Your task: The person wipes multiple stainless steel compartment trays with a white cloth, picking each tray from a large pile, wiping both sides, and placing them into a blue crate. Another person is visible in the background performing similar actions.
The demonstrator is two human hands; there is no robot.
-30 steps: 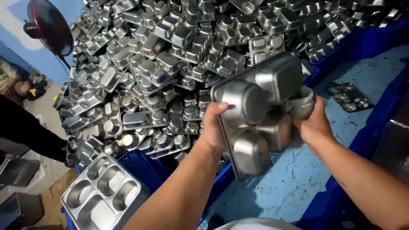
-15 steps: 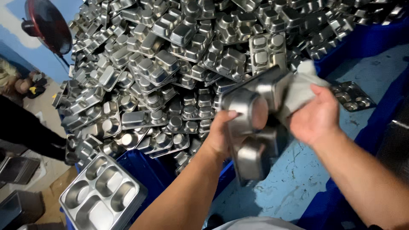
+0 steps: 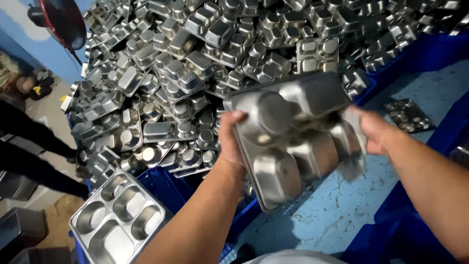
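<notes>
fingers clamp tray edge — tray pile just behind.

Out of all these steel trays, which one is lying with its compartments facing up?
The compartment tray at bottom left, resting open side up on the blue crate's edge. The tray in the left hand and most of the pile show their undersides.

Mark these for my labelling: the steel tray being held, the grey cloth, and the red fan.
steel tray (image 3: 288, 142): head view, underside of a compartment.
grey cloth (image 3: 355, 142): head view, hanging fold.
red fan (image 3: 63, 22): head view, grille.
</notes>
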